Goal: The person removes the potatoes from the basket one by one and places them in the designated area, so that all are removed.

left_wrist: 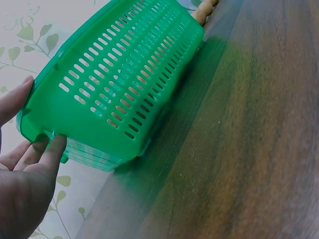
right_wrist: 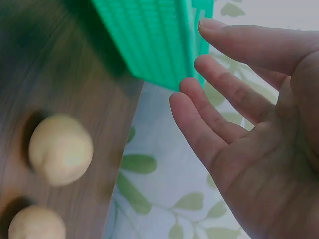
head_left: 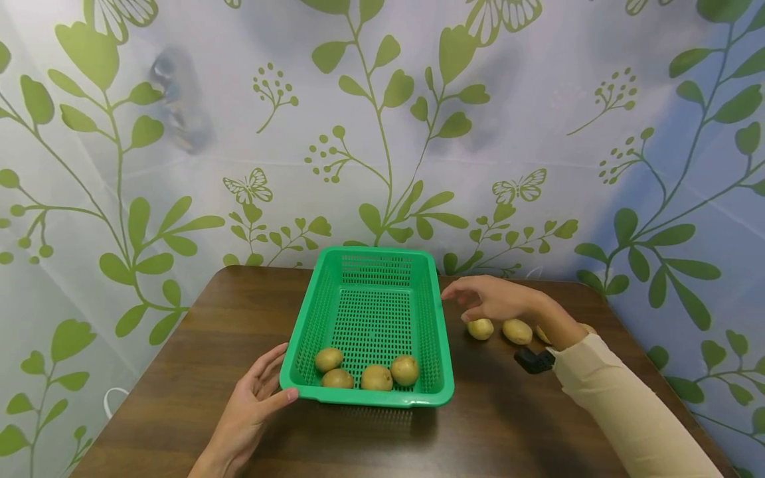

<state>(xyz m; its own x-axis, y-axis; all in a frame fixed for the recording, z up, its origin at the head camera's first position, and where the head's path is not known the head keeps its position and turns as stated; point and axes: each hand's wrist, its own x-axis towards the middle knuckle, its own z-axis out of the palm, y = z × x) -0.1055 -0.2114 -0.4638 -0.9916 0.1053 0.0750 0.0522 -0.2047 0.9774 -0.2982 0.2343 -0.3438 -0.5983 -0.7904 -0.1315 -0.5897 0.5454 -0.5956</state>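
A green perforated plastic basket (head_left: 375,312) is at the middle of the table, and several potatoes (head_left: 376,378) lie at its near end. At the near left corner my left hand (head_left: 251,398) grips the rim, thumb over the edge and fingers curled underneath; the left wrist view shows this hand (left_wrist: 30,174) on the basket's lip (left_wrist: 37,94). My right hand (head_left: 487,297) hovers beside the right rim with its fingers loosely bent and nothing in them. In the right wrist view, its fingertips (right_wrist: 187,87) overlap the basket's far right corner (right_wrist: 164,45).
Several more potatoes (head_left: 516,331) lie in a row on the brown wooden table (head_left: 179,398), right of the basket and below the right forearm. A black device (head_left: 534,360) sits at the right wrist. Behind the table hangs a leaf-patterned curtain (head_left: 382,133).
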